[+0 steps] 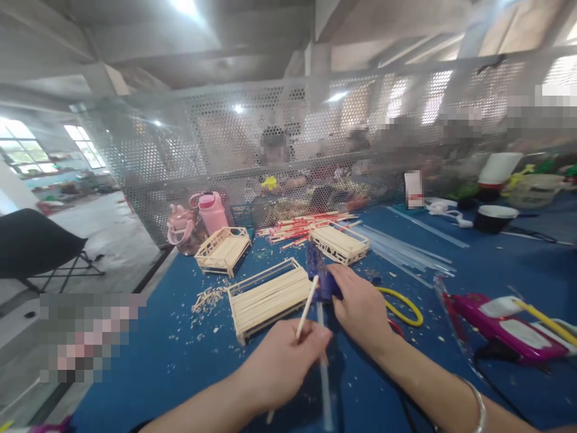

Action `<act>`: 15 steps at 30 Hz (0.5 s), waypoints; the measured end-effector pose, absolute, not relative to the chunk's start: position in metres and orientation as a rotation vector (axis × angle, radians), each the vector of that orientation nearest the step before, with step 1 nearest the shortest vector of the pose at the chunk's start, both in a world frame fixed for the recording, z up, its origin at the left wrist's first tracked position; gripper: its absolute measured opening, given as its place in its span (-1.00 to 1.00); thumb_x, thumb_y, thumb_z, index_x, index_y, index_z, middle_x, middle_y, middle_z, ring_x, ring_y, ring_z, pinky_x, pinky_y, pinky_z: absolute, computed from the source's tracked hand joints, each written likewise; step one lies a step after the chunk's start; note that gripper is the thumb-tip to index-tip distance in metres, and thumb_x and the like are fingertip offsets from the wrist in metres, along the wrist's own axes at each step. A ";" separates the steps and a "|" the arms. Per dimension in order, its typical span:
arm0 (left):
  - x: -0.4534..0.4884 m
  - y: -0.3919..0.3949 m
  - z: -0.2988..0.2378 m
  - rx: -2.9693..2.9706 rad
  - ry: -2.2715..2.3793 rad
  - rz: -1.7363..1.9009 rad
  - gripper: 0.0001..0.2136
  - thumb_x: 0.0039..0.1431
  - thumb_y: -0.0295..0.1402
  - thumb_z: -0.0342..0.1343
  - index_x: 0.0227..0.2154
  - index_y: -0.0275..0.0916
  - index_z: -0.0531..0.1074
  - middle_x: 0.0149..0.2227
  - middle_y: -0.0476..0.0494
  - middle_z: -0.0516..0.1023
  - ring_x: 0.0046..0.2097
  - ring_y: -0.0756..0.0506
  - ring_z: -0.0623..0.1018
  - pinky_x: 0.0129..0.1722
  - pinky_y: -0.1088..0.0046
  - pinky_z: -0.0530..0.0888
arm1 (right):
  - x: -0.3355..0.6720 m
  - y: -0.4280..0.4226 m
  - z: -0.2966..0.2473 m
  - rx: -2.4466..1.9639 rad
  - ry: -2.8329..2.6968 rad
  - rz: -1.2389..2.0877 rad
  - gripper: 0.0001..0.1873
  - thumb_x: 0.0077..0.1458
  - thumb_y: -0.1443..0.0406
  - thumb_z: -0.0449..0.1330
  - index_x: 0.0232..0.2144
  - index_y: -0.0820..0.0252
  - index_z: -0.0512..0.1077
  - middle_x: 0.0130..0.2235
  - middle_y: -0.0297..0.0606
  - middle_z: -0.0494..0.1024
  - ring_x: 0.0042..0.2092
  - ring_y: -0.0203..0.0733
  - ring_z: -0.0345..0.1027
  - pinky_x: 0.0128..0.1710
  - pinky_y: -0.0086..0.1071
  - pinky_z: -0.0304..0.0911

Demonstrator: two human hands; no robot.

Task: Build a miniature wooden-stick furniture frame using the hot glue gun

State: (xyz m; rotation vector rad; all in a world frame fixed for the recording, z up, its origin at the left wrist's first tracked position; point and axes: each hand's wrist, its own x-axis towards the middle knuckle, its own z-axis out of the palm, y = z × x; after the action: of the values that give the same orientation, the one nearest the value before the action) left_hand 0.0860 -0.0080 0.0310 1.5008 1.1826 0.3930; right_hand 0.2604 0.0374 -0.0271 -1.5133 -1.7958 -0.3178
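Note:
My left hand (288,361) pinches a thin wooden stick (307,308), tilted with its top end close to the tool. My right hand (360,307) is closed around a blue glue gun (314,258); a clear glue stick (325,391) runs back from it toward me. Just left of both hands lies a miniature wooden bench frame (270,294) with a slatted top and thin rails. Two smaller slatted wooden pieces stand farther back, one at the left (225,249) and one behind the glue gun (340,242).
Red-tipped sticks (302,228) and clear glue sticks (406,249) lie at the back. Wood scraps (210,297) litter the blue table. Right of me are a yellow loop (417,316) and a magenta-and-white device (505,328). Pink bottles (211,213) stand by the perforated screen (202,138); people sit beyond.

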 end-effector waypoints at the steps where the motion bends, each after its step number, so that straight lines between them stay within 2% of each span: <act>1: 0.082 -0.009 0.034 1.502 1.167 0.372 -0.51 0.03 0.17 -0.02 -0.41 -0.23 0.38 -0.50 0.06 0.33 -0.61 0.10 0.07 -0.64 0.52 -0.01 | 0.266 0.042 -0.019 -1.580 -1.789 -0.293 -0.59 0.04 0.38 -0.02 -0.05 0.10 0.38 -0.05 -0.16 0.57 -0.05 -0.02 0.47 -0.14 -0.22 0.40; 3: 0.071 -0.011 0.035 1.422 1.154 0.378 -0.45 0.02 0.25 -0.11 -0.33 -0.19 0.35 -0.43 0.05 0.35 -0.57 0.08 0.08 -0.64 0.54 0.02 | 0.280 0.059 0.001 -1.744 -1.730 -0.259 -0.62 0.10 0.28 -0.01 -0.02 0.18 0.34 -0.08 -0.06 0.56 -0.12 0.06 0.50 -0.26 -0.17 0.40; 5: 0.060 -0.014 0.030 1.294 1.148 0.430 -0.41 0.00 0.30 -0.18 -0.34 -0.17 0.33 -0.45 0.05 0.32 -0.56 0.07 0.08 -0.64 0.55 0.02 | 0.296 0.084 0.021 -1.917 -1.668 -0.220 -0.53 0.08 0.19 0.05 0.00 0.32 0.30 -0.13 0.09 0.55 -0.18 0.19 0.49 -0.29 -0.08 0.37; 8: 0.048 -0.018 0.017 1.188 1.141 0.487 -0.44 -0.08 0.29 -0.07 -0.45 -0.17 0.27 -0.55 0.12 0.19 -0.60 0.09 0.01 -0.66 0.54 -0.05 | 0.316 0.126 0.038 -2.104 -1.649 -0.148 -0.50 0.01 0.23 0.10 -0.01 0.40 0.28 -0.09 0.19 0.50 -0.14 0.20 0.47 -0.22 -0.07 0.33; 10: 0.042 -0.022 0.012 1.212 1.161 0.457 -0.47 -0.10 0.25 0.03 -0.43 -0.19 0.31 -0.56 0.14 0.17 -0.62 0.11 0.00 -0.67 0.53 -0.08 | 0.323 0.149 0.039 -2.198 -1.670 -0.075 -0.47 -0.01 0.23 0.13 -0.01 0.44 0.29 -0.09 0.24 0.49 -0.12 0.20 0.47 -0.21 -0.08 0.32; 13: 0.033 -0.027 0.012 1.327 1.223 0.346 -0.49 0.00 0.18 0.00 -0.31 -0.22 0.42 -0.53 0.10 0.28 -0.63 0.11 0.08 -0.67 0.54 -0.02 | 0.327 0.162 0.036 -2.298 -1.705 0.004 -0.46 -0.01 0.21 0.15 -0.01 0.45 0.32 -0.12 0.23 0.51 -0.11 0.21 0.45 -0.21 -0.08 0.33; 15: 0.027 -0.026 0.014 1.382 1.282 0.291 -0.50 0.09 0.13 -0.06 -0.28 -0.23 0.46 -0.56 0.08 0.31 -0.63 0.08 0.15 -0.66 0.54 0.05 | 0.322 0.153 0.037 -2.306 -1.721 -0.041 -0.45 0.03 0.23 0.11 0.05 0.42 0.29 0.00 0.23 0.45 0.01 0.26 0.38 -0.11 -0.01 0.30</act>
State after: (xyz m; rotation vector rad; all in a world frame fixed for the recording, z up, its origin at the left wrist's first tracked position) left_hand 0.0275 -0.0258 0.0140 1.3822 1.2816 0.2908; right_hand 0.3219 0.1530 0.0367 -2.3058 -1.7208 -0.0410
